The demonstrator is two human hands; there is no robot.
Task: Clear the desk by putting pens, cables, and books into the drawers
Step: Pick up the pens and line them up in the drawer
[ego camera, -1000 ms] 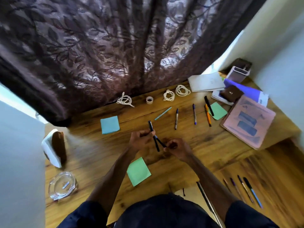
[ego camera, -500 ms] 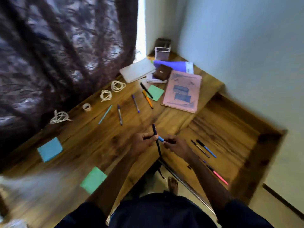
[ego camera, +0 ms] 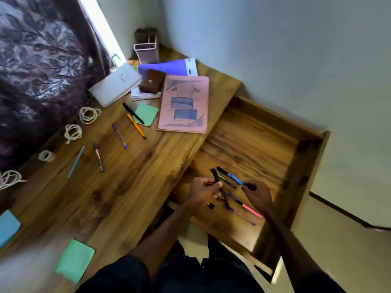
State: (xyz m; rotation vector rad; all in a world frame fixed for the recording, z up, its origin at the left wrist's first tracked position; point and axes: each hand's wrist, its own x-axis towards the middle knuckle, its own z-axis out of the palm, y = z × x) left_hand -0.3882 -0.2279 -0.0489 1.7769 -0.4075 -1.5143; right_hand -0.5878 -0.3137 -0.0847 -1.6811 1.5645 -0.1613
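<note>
Both hands are reaching over the open drawer (ego camera: 306, 166), which is sticking out past the right end of the worktop (ego camera: 127, 187). The left hand (ego camera: 204, 190) is holding its grip pinched round a black pen (ego camera: 215, 175), which is slanting above the drawer floor. The right hand (ego camera: 257, 194) is pinching the end of a black-and-blue pen (ego camera: 233, 178); whether that pen is lifted or lying flat I cannot tell. A pink pen (ego camera: 251, 210), a purple pen (ego camera: 243, 217) and a small black cap (ego camera: 211, 206) are lying on the drawer floor. On the worktop an orange pen (ego camera: 136, 126), a coiled cable (ego camera: 90, 114) and a pink book (ego camera: 183, 104) are lying well apart from the hands.
</note>
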